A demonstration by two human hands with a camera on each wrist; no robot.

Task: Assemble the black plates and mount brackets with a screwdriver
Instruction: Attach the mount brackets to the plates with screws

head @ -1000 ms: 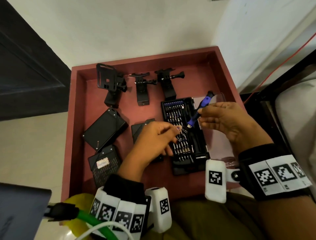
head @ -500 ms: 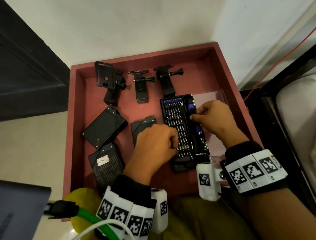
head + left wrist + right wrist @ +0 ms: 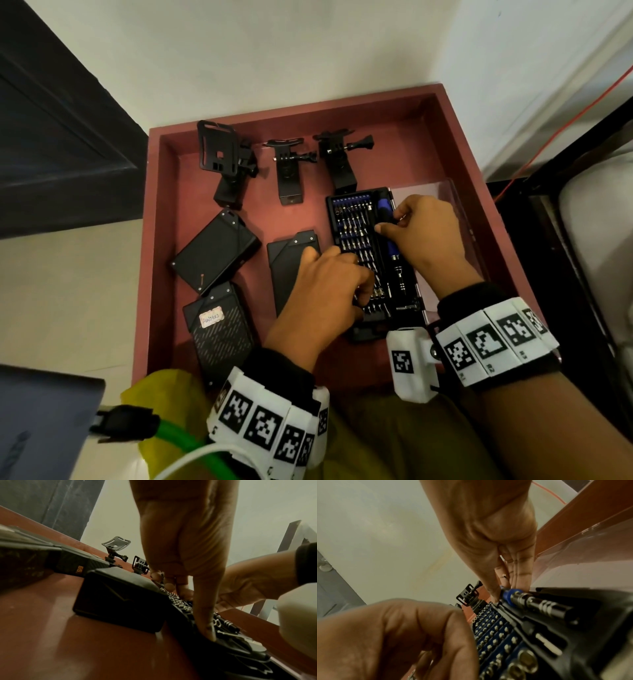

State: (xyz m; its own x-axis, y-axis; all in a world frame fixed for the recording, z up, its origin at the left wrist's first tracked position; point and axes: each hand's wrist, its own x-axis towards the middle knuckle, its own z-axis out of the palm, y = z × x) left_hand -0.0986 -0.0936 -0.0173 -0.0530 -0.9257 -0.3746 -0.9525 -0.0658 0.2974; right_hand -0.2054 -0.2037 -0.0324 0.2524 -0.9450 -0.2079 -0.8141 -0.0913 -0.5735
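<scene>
Right hand point(image 3: 423, 233) has thumb and fingertips pinched on the blue grip of the screwdriver point(image 3: 388, 236), which lies in its slot along the right side of the bit case point(image 3: 371, 260), just right of frame centre. The left hand point(image 3: 329, 284) is curled over the lower bit rows; in the left wrist view one finger presses straight down on the case edge, but I can't tell if the others have actually pinched a bit. Working outward: three black plates point(image 3: 215, 250) lie flat centre-left on the red tray point(image 3: 161, 274), one partly under the left hand, and three mount brackets point(image 3: 289, 174) stand along the top of the tray. My guess on handling: the driver is light, slim and stiff, so grab the blue middle, not the smooth metal neck. The bits look tiny and slippery, easy to drop. Plates look rigid, so take them by the long edges. Brackets look awkward, so hold the base.
</scene>
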